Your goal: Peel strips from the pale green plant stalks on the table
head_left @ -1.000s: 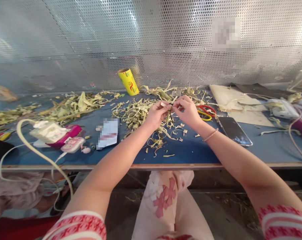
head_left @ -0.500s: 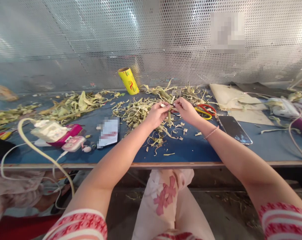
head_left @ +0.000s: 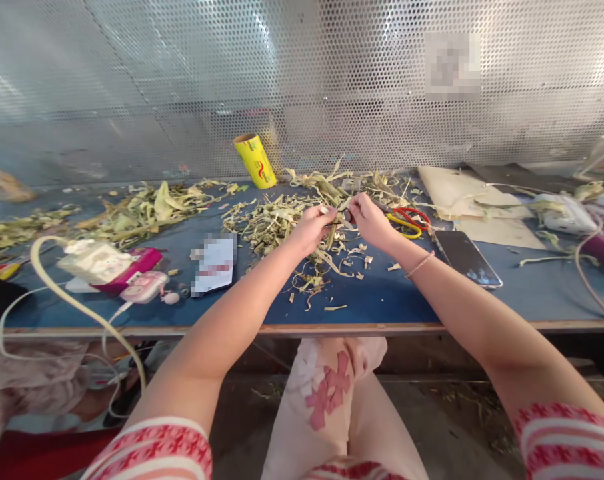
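Observation:
My left hand (head_left: pixel 313 230) is closed in a pinch, with a dried plant strip (head_left: pixel 341 212) between its fingers. Facing it, my right hand (head_left: pixel 370 219) pinches the other end, its fingertips close to the left ones. The strip's exact shape is partly hidden by the fingers. Both hands are above a heap of dried, pale green plant pieces (head_left: pixel 267 227). Small trimmed scraps (head_left: pixel 355 257) lie on the blue table below them. Scissors with red and yellow handles (head_left: pixel 407 223) lie just right of my right hand.
A yellow cardboard tube (head_left: pixel 255 162) stands tilted near the perforated metal wall (head_left: pixel 302 80). A dark phone (head_left: pixel 467 259) lies right; another phone (head_left: pixel 215 263) lies left. Further left are a pink device (head_left: pixel 145 287) and cables. Tan sheets (head_left: pixel 462 193) lie at the back right.
Both hands stay over the heap and still pinch the plant strip; their fingertips have shifted slightly. The whole view has moved a little.

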{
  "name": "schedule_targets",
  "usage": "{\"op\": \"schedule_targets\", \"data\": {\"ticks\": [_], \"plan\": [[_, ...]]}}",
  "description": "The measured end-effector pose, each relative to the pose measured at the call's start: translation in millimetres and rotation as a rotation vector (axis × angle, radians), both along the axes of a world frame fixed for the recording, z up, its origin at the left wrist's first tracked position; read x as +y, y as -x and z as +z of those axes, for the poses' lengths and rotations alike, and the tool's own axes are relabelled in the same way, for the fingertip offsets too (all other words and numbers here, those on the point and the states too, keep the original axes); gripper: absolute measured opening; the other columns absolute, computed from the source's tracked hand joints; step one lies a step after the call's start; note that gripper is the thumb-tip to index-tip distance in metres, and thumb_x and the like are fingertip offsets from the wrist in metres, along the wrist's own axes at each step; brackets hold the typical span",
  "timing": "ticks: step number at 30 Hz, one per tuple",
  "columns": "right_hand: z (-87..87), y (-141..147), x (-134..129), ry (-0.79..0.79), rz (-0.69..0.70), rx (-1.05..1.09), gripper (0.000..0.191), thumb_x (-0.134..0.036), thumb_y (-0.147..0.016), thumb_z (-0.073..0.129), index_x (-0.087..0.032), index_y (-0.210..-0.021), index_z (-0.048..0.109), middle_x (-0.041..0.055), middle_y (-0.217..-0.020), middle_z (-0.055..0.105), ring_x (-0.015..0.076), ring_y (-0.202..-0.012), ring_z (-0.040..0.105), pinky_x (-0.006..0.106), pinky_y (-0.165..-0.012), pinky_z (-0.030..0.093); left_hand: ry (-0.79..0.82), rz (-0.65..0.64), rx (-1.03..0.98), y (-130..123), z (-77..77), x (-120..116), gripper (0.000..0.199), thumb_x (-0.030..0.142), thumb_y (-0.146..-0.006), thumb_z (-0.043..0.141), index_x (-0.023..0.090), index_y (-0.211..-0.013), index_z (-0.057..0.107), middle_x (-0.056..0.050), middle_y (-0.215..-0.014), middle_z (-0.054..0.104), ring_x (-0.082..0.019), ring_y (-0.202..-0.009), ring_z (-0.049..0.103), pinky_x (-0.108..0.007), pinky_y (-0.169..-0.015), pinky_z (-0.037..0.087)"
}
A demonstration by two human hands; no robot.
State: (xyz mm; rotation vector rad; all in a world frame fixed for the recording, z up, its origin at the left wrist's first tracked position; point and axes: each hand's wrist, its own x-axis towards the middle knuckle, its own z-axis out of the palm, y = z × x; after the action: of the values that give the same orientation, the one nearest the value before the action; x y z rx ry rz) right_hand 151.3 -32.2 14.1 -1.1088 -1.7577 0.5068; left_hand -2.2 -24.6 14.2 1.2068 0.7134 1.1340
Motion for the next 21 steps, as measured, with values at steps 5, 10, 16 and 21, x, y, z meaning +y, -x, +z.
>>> {"op": "schedule_targets", "data": {"ticks": [5, 10, 16, 21], "plan": [[2.0, 2.0, -3.0, 0.047, -0.035, 0.02, 0.015, -0.027, -0.09, 0.042, -0.022, -0.076, 0.041, -0.0039, -0.065, 0.049, 0.0124, -0.063, 0.046, 0.028, -0.067, 0.037, -0.019, 0.018, 0.019, -0.7, 1.1, -1.1, 0.016, 0.021, -0.077, 0.066, 0.016, -0.071, 0.051, 0.003, -0.068, 0.051, -0.008, -0.062, 0.052, -0.024, -0.064, 0.046], [7.3, 3.8, -8.9, 0.122, -0.024, -0.147, 0.018, -0.03, -0.085, 0.048, -0.02, -0.07, 0.047, -0.0038, -0.06, 0.05, 0.0121, -0.059, 0.044, 0.027, -0.063, 0.034, -0.059, 0.034, 0.062, -3.8, -1.3, -1.3, 0.023, 0.027, -0.076, 0.068, 0.017, -0.068, 0.049, 0.003, -0.063, 0.049, -0.007, -0.059, 0.047, -0.023, -0.062, 0.045], [9.8, 1.2, -8.4, 0.144, -0.041, -0.171, 0.017, -0.024, -0.084, 0.047, -0.02, -0.067, 0.046, -0.0032, -0.06, 0.049, 0.0125, -0.061, 0.044, 0.027, -0.063, 0.033, -0.035, 0.053, 0.159, -0.7, 0.3, -0.1, 0.017, 0.024, -0.073, 0.071, 0.015, -0.074, 0.057, 0.004, -0.062, 0.049, -0.006, -0.056, 0.048, -0.022, -0.057, 0.044], [6.7, -1.5, -3.1, 0.124, -0.047, -0.171, 0.017, -0.023, -0.083, 0.048, -0.019, -0.067, 0.046, -0.0023, -0.064, 0.049, 0.0123, -0.063, 0.044, 0.026, -0.061, 0.034, 0.002, 0.031, 0.303, 0.7, 3.2, -2.6, 0.01, 0.016, -0.081, 0.061, 0.013, -0.073, 0.055, 0.002, -0.065, 0.051, -0.008, -0.061, 0.055, -0.027, -0.063, 0.052]]}}
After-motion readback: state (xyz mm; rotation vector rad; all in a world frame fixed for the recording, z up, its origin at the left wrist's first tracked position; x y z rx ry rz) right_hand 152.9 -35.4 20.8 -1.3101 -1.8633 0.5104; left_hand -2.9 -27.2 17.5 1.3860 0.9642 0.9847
